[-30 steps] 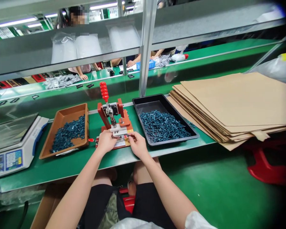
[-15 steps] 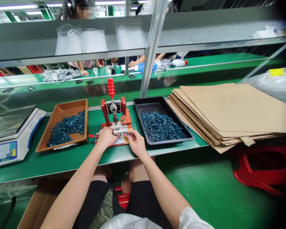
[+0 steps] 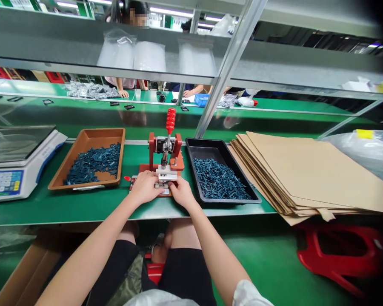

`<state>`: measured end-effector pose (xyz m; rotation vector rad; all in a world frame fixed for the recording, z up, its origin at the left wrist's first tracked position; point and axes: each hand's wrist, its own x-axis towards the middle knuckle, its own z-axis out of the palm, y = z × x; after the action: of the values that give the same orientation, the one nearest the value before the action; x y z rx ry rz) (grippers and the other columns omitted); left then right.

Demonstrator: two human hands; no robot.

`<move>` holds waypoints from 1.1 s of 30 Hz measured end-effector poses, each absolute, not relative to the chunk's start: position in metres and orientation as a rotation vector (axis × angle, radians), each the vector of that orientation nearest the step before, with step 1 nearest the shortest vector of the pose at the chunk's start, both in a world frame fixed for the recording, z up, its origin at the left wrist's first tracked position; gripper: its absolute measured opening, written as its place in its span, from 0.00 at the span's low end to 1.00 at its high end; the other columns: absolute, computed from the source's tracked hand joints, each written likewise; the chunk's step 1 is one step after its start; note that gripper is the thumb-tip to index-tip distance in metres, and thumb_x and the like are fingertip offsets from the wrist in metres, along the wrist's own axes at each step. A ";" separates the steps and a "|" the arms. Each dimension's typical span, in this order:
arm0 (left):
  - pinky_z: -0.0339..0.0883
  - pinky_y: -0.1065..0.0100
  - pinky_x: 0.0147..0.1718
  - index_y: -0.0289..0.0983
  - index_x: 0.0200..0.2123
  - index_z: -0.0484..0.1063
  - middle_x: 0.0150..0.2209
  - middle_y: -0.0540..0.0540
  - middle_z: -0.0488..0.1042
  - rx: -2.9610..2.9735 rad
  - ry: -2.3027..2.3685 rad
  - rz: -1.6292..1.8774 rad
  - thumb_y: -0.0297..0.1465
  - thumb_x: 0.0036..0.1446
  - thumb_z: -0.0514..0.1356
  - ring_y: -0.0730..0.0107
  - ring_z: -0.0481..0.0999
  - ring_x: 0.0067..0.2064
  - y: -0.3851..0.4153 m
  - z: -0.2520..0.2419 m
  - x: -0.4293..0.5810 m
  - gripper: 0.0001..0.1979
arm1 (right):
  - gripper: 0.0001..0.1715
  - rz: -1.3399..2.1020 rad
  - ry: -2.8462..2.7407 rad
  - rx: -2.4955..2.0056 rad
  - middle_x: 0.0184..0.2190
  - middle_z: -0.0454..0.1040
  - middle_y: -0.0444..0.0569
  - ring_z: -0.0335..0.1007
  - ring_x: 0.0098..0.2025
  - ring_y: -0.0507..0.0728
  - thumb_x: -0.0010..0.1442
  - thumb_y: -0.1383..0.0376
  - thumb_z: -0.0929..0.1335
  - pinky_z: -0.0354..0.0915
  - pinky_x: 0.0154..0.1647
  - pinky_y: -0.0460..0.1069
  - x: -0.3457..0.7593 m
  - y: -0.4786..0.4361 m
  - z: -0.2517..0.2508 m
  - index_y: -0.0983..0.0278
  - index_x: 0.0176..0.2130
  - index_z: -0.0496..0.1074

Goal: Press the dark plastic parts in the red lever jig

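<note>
Seemingly mid-cycle: left hand [image 3: 145, 189] and right hand [image 3: 180, 193] curl their fingers at the white nest [image 3: 166, 174] of the red toggle press [image 3: 152, 148], any part in their grip hidden; lever [image 3: 170, 119] upright, not pulled; dark blue parts [image 3: 94, 159] fill brown tray [image 3: 92, 131] and black tray [image 3: 210, 141] alongside.

Press [image 3: 164, 158]: red painted metal, glossy plastic handle [image 3: 170, 120]. Tabletop [image 3: 83, 204]: smooth green, slight sheen. Trays [image 3: 210, 146]: plastic, black glossy, brown matt. Cardboard [image 3: 306, 170]: matt brown. Shelf [image 3: 274, 63]: dull metal.

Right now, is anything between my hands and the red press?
Nothing visible. The left hand and right hand rest against the front of the red press; the brown tray and black tray sit to its sides.
</note>
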<state>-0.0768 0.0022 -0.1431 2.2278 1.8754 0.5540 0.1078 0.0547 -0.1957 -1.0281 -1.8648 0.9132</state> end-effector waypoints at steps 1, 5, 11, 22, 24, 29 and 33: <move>0.64 0.52 0.54 0.41 0.40 0.81 0.46 0.41 0.80 2.225 1.906 0.567 0.40 0.51 0.69 0.50 0.73 0.52 0.001 -0.144 -0.075 0.15 | 0.10 0.918 -1.837 -1.044 0.38 0.80 0.50 0.76 0.40 0.59 0.60 0.66 0.65 0.70 0.46 0.54 0.108 0.055 -0.198 0.61 0.41 0.75; 0.63 0.50 0.54 0.39 0.40 0.80 0.46 0.39 0.80 2.244 1.935 0.586 0.41 0.51 0.69 0.48 0.73 0.52 -0.001 -0.147 -0.071 0.16 | 0.08 1.104 -1.527 -1.096 0.29 0.75 0.46 0.71 0.27 0.56 0.62 0.62 0.63 0.71 0.31 0.50 0.112 0.056 -0.203 0.61 0.39 0.69; 0.62 0.51 0.55 0.38 0.39 0.80 0.46 0.40 0.79 2.280 1.936 0.620 0.39 0.53 0.67 0.50 0.73 0.52 -0.003 -0.150 -0.072 0.13 | 0.10 0.647 -1.607 -1.108 0.36 0.72 0.50 0.71 0.40 0.58 0.65 0.65 0.60 0.69 0.45 0.53 0.119 0.041 -0.198 0.61 0.42 0.69; 0.64 0.50 0.54 0.38 0.37 0.81 0.45 0.39 0.79 2.295 1.964 0.631 0.39 0.54 0.67 0.49 0.73 0.52 -0.005 -0.150 -0.070 0.12 | 0.18 0.391 -1.921 -1.396 0.41 0.69 0.60 0.69 0.43 0.65 0.64 0.65 0.65 0.67 0.50 0.59 0.122 0.047 -0.207 0.69 0.50 0.74; 0.63 0.50 0.55 0.38 0.38 0.81 0.46 0.39 0.79 2.282 1.964 0.635 0.39 0.53 0.67 0.49 0.73 0.53 -0.005 -0.151 -0.070 0.12 | 0.17 0.369 -1.904 -1.411 0.40 0.69 0.60 0.69 0.41 0.64 0.65 0.67 0.62 0.67 0.49 0.58 0.122 0.050 -0.211 0.70 0.49 0.75; 0.63 0.50 0.56 0.38 0.38 0.80 0.47 0.40 0.80 2.275 1.949 0.682 0.39 0.54 0.67 0.49 0.73 0.53 -0.005 -0.154 -0.071 0.12 | 0.13 0.262 -1.795 -1.391 0.34 0.70 0.55 0.67 0.35 0.60 0.65 0.67 0.63 0.68 0.42 0.53 0.117 0.067 -0.220 0.66 0.41 0.77; 0.64 0.50 0.55 0.37 0.39 0.79 0.47 0.39 0.79 2.292 1.965 0.702 0.39 0.54 0.67 0.49 0.73 0.53 -0.004 -0.155 -0.071 0.13 | 0.11 0.272 -1.787 -1.406 0.28 0.68 0.53 0.64 0.31 0.60 0.65 0.66 0.64 0.66 0.38 0.52 0.113 0.080 -0.217 0.65 0.33 0.75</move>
<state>-0.0713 -0.0045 -0.1546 2.2920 1.9647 0.7024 0.1126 0.0802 -0.2173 -1.4060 -1.7867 0.2722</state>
